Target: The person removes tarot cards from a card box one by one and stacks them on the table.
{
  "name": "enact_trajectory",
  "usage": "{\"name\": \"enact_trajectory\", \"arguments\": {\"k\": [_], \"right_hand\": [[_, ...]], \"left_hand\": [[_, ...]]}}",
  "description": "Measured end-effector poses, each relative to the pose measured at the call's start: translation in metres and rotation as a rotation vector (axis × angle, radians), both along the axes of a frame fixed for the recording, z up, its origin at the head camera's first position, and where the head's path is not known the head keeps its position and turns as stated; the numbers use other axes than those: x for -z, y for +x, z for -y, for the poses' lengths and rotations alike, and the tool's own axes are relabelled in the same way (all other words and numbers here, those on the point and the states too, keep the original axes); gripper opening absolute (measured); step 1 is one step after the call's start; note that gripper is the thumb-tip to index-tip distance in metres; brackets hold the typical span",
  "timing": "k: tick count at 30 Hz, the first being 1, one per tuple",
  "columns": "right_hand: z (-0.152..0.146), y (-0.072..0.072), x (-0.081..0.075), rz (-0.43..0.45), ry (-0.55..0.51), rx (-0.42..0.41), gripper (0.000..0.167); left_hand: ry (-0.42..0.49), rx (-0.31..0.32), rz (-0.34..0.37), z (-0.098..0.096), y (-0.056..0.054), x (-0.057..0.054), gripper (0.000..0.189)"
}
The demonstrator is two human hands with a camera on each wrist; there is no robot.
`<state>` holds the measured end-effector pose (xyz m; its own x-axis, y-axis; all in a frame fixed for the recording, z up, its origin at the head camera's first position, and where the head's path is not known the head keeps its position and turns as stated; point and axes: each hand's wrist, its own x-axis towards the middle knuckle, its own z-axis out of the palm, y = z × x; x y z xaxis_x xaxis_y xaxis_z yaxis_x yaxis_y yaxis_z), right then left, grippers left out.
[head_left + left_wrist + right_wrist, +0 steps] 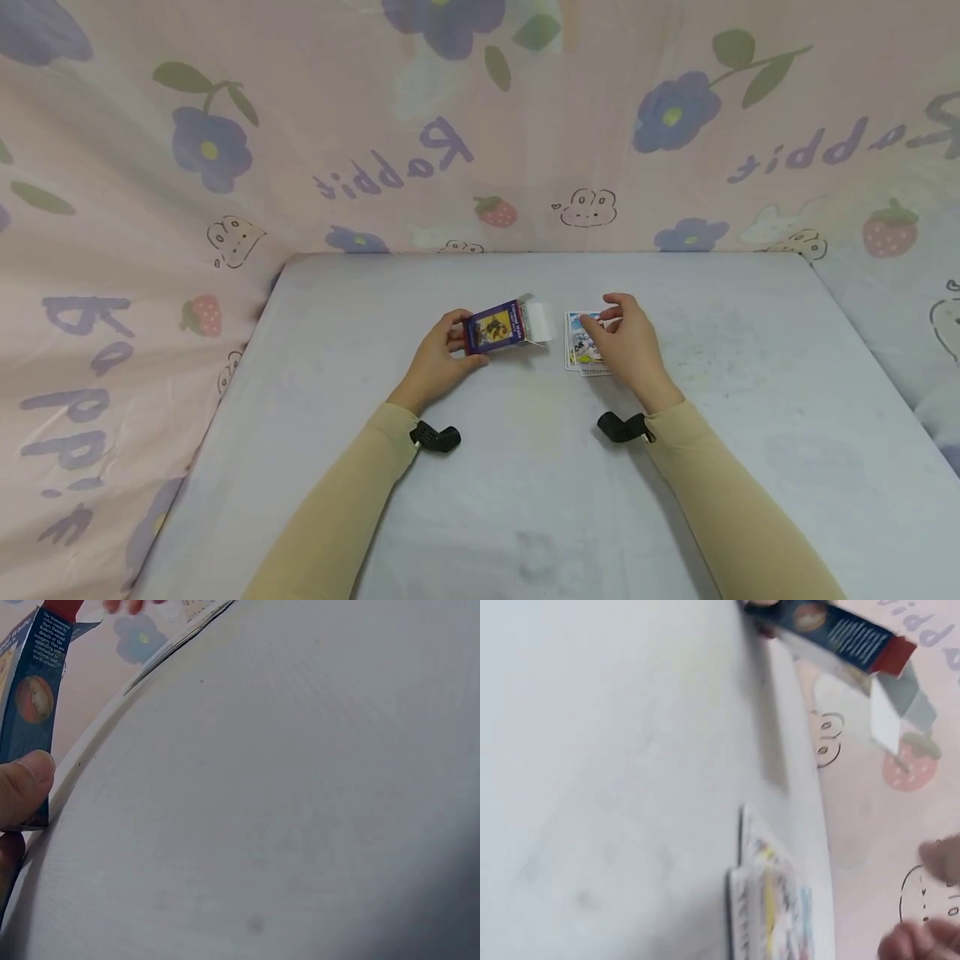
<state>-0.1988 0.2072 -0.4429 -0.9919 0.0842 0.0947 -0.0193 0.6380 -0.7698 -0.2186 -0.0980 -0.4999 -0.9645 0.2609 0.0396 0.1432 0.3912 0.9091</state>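
My left hand (438, 358) grips a small dark blue card box (493, 328) by its closed end, with the thumb (31, 776) along its edge. The box tilts, and its white flap (540, 323) stands open toward the right. To the right of the box lies a stack of picture cards (585, 343) on the table, not quite squared up. Over that stack is my right hand (633, 346), fingers loosely bent and nothing held between them. In the right wrist view its fingertips (911, 941) appear apart from the cards (772, 915).
A white-covered table (525, 492) spreads under both hands. Behind it and along the sides hangs a pink cloth (525, 125) printed with flowers, strawberries and rabbits. Small black devices (624, 427) sit at both wrists, over tan sleeves (720, 483).
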Motion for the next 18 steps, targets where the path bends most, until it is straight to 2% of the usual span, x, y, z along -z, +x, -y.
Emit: {"name": "enact_trajectory", "arguments": {"k": [4, 8, 18], "right_hand": [[0.015, -0.006, -0.007, -0.061, -0.141, -0.135, 0.058], [0.032, -0.012, -0.009, -0.061, -0.178, -0.211, 0.058], [0.052, -0.019, -0.006, -0.041, -0.183, -0.263, 0.058]], "left_hand": [[-0.006, -0.002, -0.002, 0.001, 0.000, 0.000, 0.072], [-0.011, -0.003, -0.005, 0.001, 0.000, 0.001, 0.072], [-0.002, -0.001, -0.001, 0.001, 0.000, 0.000, 0.072]]}}
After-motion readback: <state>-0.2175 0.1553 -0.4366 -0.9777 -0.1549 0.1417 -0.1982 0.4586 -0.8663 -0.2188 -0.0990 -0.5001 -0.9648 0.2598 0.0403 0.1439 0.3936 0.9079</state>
